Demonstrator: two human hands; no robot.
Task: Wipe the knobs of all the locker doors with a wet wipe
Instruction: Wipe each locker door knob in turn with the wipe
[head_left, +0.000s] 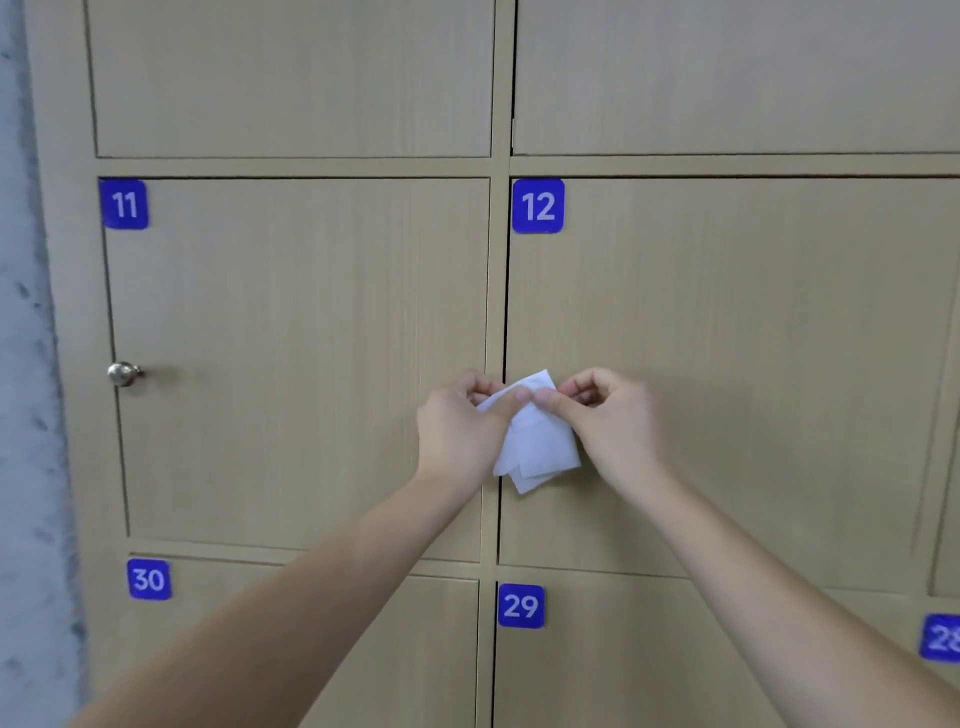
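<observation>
A white wet wipe (537, 441) hangs folded between both my hands, in front of the gap between locker doors 11 and 12. My left hand (460, 423) pinches its upper left edge and my right hand (605, 415) pinches its upper right edge, thumbs nearly touching. A round metal knob (124, 373) sticks out of door 11 (301, 338) near its left edge, well left of my hands. Door 12 (727, 312) shows no knob; my hands and the wipe cover its left edge.
Beige wooden lockers fill the view, with blue number tags 11 (124, 204), 12 (537, 206), 30 (149, 579), 29 (520, 606) and a partly cut-off tag (941, 638). A grey rough wall (26, 415) borders the lockers on the left.
</observation>
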